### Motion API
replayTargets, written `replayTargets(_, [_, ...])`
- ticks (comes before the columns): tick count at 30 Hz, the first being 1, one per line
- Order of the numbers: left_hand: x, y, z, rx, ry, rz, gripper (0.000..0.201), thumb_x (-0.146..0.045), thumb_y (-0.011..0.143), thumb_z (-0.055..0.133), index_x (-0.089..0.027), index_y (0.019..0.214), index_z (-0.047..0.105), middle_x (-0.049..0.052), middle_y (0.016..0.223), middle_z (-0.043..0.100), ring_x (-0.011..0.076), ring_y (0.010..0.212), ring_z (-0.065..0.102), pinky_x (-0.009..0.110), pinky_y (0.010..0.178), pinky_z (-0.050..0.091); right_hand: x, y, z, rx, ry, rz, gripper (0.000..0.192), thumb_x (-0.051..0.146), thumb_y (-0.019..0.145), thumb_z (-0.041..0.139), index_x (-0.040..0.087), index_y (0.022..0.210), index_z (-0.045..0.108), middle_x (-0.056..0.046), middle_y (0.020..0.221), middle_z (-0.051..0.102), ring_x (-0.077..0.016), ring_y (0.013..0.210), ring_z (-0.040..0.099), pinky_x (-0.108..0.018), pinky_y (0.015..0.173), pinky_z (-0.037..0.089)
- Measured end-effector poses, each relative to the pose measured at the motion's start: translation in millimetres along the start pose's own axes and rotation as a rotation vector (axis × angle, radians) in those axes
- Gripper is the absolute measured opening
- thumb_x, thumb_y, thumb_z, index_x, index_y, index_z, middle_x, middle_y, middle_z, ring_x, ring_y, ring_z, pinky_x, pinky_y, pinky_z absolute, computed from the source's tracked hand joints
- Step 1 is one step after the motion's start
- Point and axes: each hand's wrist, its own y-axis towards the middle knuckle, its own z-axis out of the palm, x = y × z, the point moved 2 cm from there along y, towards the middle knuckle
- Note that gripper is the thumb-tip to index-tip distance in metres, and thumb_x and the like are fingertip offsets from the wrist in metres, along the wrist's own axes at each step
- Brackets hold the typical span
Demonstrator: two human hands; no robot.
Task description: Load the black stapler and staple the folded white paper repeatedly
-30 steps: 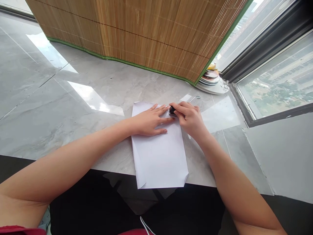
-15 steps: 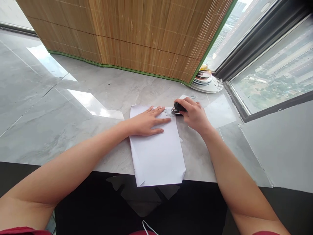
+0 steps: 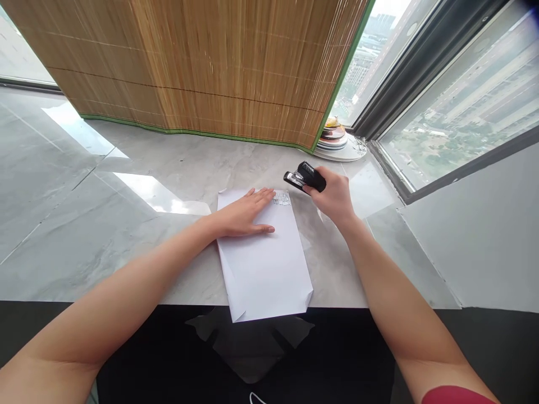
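Note:
A stack of white paper [image 3: 265, 275] lies on the grey marbled surface, its lower corners folded and its near end reaching past the front edge. My left hand [image 3: 246, 214] presses flat on the upper part of the paper, fingers stretched out. Near the paper's upper right corner is a cluster of metal staples [image 3: 282, 198], right by my left fingertips. My right hand [image 3: 334, 193] grips a black stapler [image 3: 309, 176] by its rear. The stapler is apart from the paper, up and to the right of that corner, its front end pointing left.
A bamboo mat [image 3: 202, 67] with green edging stands along the back. Behind its right edge is a stack of plates [image 3: 334, 143]. Windows [image 3: 458, 112] with dark frames border the right side. A white panel [image 3: 484, 235] stands at the right. The marbled surface [image 3: 126, 264] ends at a straight front edge.
My right hand has drawn the stapler off the paper's corner, so the staples there show more fully. My left hand stays on the paper, its fingers closer together. The whole view has shifted slightly.

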Motion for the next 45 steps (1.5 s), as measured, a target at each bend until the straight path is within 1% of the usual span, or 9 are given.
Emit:
replayTargets(2, [6,1,-6.9,-0.195,-0.056,-0.041,0.079,-0.053,0.101,0.062,-0.019,0.169,0.039,0.015,0.179,0.038,0.0310,0.166,0.036,0.050,0.140,0.018,20,-7,-1,-0.009,0.089,-0.025,0.020,0.033,0.084,0.078,0.023,0.098,0.068,-0.003,0.084,0.072,-0.0236,0.077,0.063,-0.036,0.077,0.046])
replayTargets(6, [33,-4,-27.2,-0.800,-0.189,-0.259,0.036,-0.018,0.096,0.054,-0.020,0.129,0.067,0.011,0.139,0.074,0.0272,0.129,0.068,0.045,0.117,0.049,61,-30,11,0.119,0.272,-0.124,0.022,0.033,0.086,0.078,0.024,0.103,0.068,-0.002,0.089,0.074,-0.0228,0.078,0.065,-0.035,0.076,0.047])
replayTargets(10, [61,-11,-37.1,-1.053,-0.390,-0.477,0.022,-0.007,0.086,0.054,-0.021,0.097,0.067,0.007,0.110,0.076,0.0226,0.096,0.068,0.035,0.084,0.052,85,-53,40,0.297,0.282,-0.222,0.019,0.025,0.089,0.073,0.023,0.106,0.066,-0.007,0.102,0.075,-0.0257,0.092,0.067,-0.036,0.083,0.049])
replayTargets(16, [75,-13,-35.5,-1.108,-0.564,-0.608,0.020,-0.006,0.084,0.053,-0.021,0.080,0.066,0.002,0.081,0.064,0.0183,0.072,0.052,0.032,0.068,0.039,71,-42,42,0.414,0.397,-0.210,0.032,0.040,0.092,0.077,0.025,0.116,0.064,-0.007,0.108,0.075,-0.0239,0.091,0.066,-0.036,0.081,0.052])
replayTargets(21, [83,-13,-34.4,-1.166,-0.700,-0.658,0.021,-0.005,0.086,0.053,-0.021,0.076,0.063,0.002,0.081,0.059,0.0180,0.075,0.051,0.031,0.068,0.037,-27,11,11,0.009,0.503,0.124,0.039,0.047,0.095,0.068,0.023,0.067,0.055,0.000,0.063,0.056,-0.0151,0.062,0.050,-0.031,0.062,0.042])
replayTargets(26, [81,-15,-36.5,-1.158,-0.729,-0.680,0.022,-0.005,0.085,0.054,-0.021,0.074,0.062,0.002,0.083,0.059,0.0182,0.076,0.051,0.031,0.069,0.038,-102,28,18,-0.174,0.594,0.561,0.030,0.037,0.087,0.065,0.024,0.063,0.053,0.000,0.059,0.055,-0.0136,0.055,0.044,-0.030,0.055,0.038])
replayTargets(31, [77,-17,-38.8,-1.159,-0.773,-0.707,0.022,-0.005,0.085,0.054,-0.021,0.073,0.062,0.003,0.085,0.061,0.0181,0.078,0.051,0.031,0.071,0.039,-96,24,28,-0.009,0.368,0.398,0.027,0.038,0.084,0.065,0.022,0.063,0.061,-0.001,0.060,0.063,-0.0159,0.061,0.051,-0.031,0.063,0.039])
replayTargets(39, [86,-15,-34.3,-1.166,-0.750,-0.674,0.020,-0.008,0.085,0.054,-0.022,0.073,0.062,0.003,0.084,0.061,0.0188,0.078,0.052,0.031,0.070,0.039,-86,24,24,-0.030,0.279,0.369,0.032,0.043,0.087,0.063,0.023,0.063,0.060,-0.002,0.060,0.064,-0.0177,0.062,0.055,-0.033,0.066,0.042])
replayTargets(45, [85,-15,-33.5,-1.142,-0.680,-0.658,0.019,-0.011,0.085,0.054,-0.023,0.074,0.064,0.002,0.082,0.060,0.0188,0.075,0.049,0.032,0.067,0.038,-16,8,26,0.129,0.504,0.201,0.050,0.059,0.094,0.065,0.025,0.064,0.046,0.003,0.059,0.047,-0.0142,0.058,0.039,-0.032,0.058,0.033])
